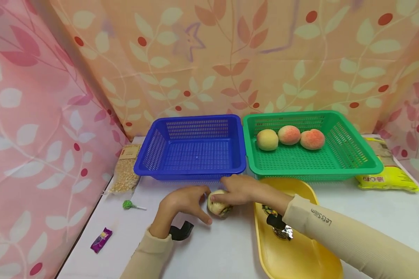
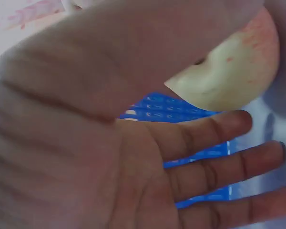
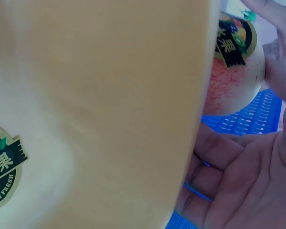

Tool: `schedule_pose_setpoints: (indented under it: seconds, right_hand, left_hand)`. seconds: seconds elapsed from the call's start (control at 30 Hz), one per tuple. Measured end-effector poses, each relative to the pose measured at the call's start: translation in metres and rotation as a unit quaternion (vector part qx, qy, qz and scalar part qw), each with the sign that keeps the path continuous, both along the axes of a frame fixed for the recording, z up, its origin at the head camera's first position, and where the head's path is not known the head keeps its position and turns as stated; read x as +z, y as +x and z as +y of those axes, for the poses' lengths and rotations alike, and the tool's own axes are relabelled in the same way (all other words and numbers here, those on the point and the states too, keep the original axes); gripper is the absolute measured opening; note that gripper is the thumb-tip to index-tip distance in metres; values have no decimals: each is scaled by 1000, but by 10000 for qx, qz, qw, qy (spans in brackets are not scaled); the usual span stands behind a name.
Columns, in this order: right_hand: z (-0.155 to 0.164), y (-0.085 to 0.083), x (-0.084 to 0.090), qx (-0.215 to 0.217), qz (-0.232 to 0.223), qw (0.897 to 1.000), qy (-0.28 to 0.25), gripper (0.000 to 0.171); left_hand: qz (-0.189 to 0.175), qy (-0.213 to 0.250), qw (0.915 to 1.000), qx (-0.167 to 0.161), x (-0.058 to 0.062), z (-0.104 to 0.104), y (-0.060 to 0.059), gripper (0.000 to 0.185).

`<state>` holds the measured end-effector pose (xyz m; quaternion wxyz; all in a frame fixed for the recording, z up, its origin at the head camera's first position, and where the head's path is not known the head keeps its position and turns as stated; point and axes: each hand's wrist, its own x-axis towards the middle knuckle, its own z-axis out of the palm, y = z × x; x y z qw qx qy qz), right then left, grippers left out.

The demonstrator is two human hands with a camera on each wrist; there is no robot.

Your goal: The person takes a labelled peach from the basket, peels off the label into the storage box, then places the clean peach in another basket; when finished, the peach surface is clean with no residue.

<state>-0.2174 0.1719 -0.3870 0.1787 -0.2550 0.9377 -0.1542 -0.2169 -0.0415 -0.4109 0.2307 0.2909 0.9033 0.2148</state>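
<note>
- Nearest the camera, the yellow tray (image 1: 300, 255) is cut off by the bottom edge, and the right forearm lies across it, hiding part of a sticker and a shiny scrap on its floor.
- On the white tabletop (image 1: 223, 248), a purple candy wrapper (image 1: 101, 240) and a green lollipop (image 1: 128, 204) lie well left of the hands.
- The left hand (image 1: 181, 205) rests beside the peach (image 1: 219, 204), fingers (image 2: 219, 164) straight and slightly spread; in the left wrist view its thumb blurs across most of the frame and seems to touch the fruit.
- The right hand (image 1: 242, 189) covers the peach from above, its fingers curled over the top; how tightly they hold cannot be told.
- The peach sits on the tabletop just in front of the blue basket (image 1: 193, 149), left of the tray; it is roundish with no clear long axis, and its label (image 3: 234, 40) faces the camera side.
- Beyond, the green basket (image 1: 356, 155) touches the blue one and holds three peaches (image 1: 289, 136) in a row.
- A bag of corn kernels (image 1: 125, 174) and a yellow packet (image 1: 387, 174), its print unreadable, flank the baskets.
</note>
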Motion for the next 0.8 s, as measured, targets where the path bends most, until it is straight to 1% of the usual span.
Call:
schedule_pose_setpoints:
  seconds: [0.1, 0.2, 0.3, 0.37, 0.43, 0.53, 0.6, 0.67, 0.8]
  right_hand:
    - [-1, 1, 0, -224, 129, 9997, -22, 46]
    - [-1, 2, 0, -420, 237, 9988, 45, 42]
    - [-2, 3, 1, -500, 379, 9979, 148, 38]
    - [-1, 4, 1, -541, 458, 9972, 236, 37]
    - [0, 5, 2, -593, 572, 9961, 307, 36]
    - [3, 6, 2, -654, 677, 9947, 407, 38]
    - [5, 6, 2, -669, 699, 9943, 441, 38]
    - [6, 6, 2, -660, 658, 9946, 458, 40]
    - [7, 6, 2, -707, 665, 9943, 445, 40]
  left_hand:
    - [-78, 64, 9999, 80, -4, 0, -2, 70]
    - [-150, 248, 9995, 84, -10, 1, -6, 72]
    - [-108, 527, 9985, 35, -18, 3, -11, 72]
    - [-29, 719, 9974, 1, -24, 5, -14, 74]
    - [80, 996, 9950, -46, -31, 7, -17, 82]
    - [238, 1418, 9894, -178, -39, 11, -22, 94]
    - [354, 1644, 9854, -262, -45, 14, -23, 98]
    - [463, 1770, 9827, -278, -51, 16, -24, 99]
    - [680, 1948, 9783, -190, -59, 19, -24, 96]
